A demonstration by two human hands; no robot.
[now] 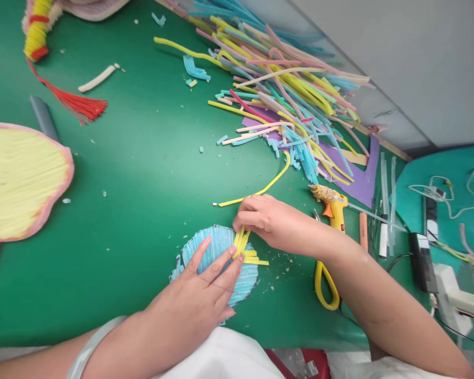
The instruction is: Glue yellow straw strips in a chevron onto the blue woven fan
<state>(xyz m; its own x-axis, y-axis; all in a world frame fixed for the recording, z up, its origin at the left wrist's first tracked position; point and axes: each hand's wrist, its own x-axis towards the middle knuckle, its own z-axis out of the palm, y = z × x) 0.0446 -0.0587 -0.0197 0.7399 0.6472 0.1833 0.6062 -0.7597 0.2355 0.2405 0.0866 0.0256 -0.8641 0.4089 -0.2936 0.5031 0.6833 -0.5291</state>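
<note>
My left hand (203, 292) lies flat with fingers spread on a round blue piece (217, 247) covered in blue foam strips, pressing it onto the green table (142, 173). My right hand (266, 218) is closed in a pinch on a long yellow strip (260, 190), pushing it down against short yellow strips (249, 257) at the piece's right edge. The strip's free end curves away toward the strip pile.
A big pile of coloured foam strips (284, 89) lies at the back on purple sheet (359, 176). A yellow glue gun (332, 202) and yellow-handled scissors (326, 284) lie right of my right hand. A yellow-and-pink fan shape (19, 179) and red tassel (79, 105) sit left.
</note>
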